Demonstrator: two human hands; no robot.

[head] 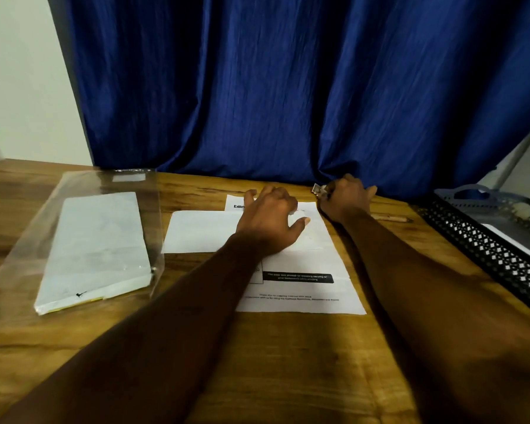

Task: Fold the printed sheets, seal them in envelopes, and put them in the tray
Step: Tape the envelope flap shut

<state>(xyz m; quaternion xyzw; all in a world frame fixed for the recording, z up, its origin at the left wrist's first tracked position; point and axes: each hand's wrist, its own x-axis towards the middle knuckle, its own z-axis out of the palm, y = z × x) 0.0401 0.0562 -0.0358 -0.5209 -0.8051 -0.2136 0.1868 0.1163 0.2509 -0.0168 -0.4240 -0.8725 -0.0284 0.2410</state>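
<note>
A white envelope point(202, 231) lies across the top of a printed sheet point(303, 289) in the middle of the wooden table. My left hand point(270, 221) rests flat on the envelope's right part, fingers spread. Beyond the sheet's far right corner, my right hand point(346, 200) grips a small object with a shiny metal end point(318, 189); what it is I cannot make out. A black perforated tray point(484, 249) stands at the right edge of the table.
A clear plastic bag with a stack of white envelopes point(95, 249) lies at the left. A pencil-like stick point(392, 218) lies behind my right wrist. A blue curtain point(288, 87) hangs close behind the table. A grey basket point(471, 194) sits behind the tray.
</note>
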